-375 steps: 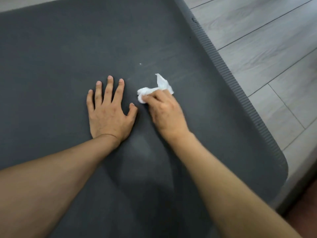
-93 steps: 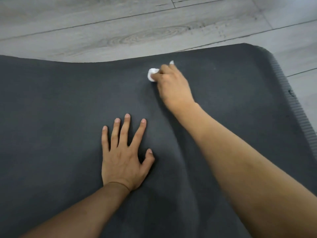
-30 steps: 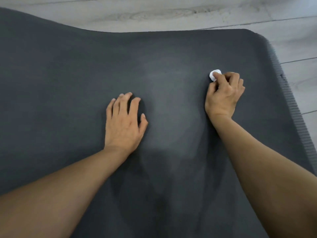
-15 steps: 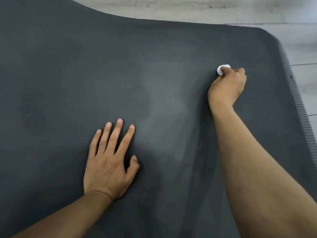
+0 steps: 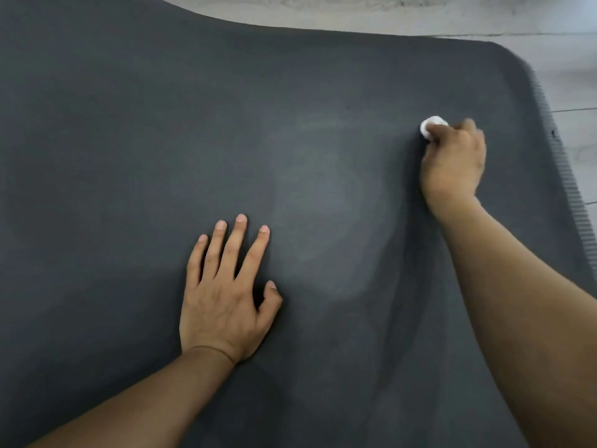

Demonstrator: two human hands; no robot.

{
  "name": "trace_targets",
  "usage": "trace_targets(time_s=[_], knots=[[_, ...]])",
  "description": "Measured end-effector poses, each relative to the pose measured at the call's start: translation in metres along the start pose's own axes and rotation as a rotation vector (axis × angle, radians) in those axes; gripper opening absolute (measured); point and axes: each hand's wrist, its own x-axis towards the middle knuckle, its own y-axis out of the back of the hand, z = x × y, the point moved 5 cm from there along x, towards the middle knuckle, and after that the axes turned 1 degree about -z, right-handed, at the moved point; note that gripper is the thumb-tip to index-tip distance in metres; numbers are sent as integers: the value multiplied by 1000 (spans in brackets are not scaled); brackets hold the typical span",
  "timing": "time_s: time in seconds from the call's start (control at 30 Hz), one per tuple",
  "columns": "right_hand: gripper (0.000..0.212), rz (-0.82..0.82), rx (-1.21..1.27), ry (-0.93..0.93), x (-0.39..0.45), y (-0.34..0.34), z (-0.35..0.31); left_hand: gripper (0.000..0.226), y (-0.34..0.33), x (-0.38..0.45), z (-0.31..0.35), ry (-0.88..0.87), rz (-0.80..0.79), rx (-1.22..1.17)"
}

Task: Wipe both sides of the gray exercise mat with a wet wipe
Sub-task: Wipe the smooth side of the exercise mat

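Gray exercise mat (image 5: 161, 156) fills the frame, left hand (image 5: 226, 295) flat on it with fingers spread, while the right hand (image 5: 454, 163) grips the balled wet wipe (image 5: 429, 124) at upper right, mid-wipe; next, probably strokes toward the ribbed right edge.

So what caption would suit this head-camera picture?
Right hand rubs a balled wet wipe near the gray mat's far corner; left hand rests flat.
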Motion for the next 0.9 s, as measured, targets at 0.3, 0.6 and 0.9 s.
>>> trace_targets(time_s=[0.3, 0.6, 0.9], knots=[[25, -132, 189, 490, -103, -34, -213, 71, 1, -1, 1, 5, 24, 8], [28, -54, -153, 82, -26, 14, -7, 69, 3, -2, 1, 4, 101, -17], [29, -34, 198, 520, -124, -24, -169, 69, 3, -3, 1, 9, 92, -9]])
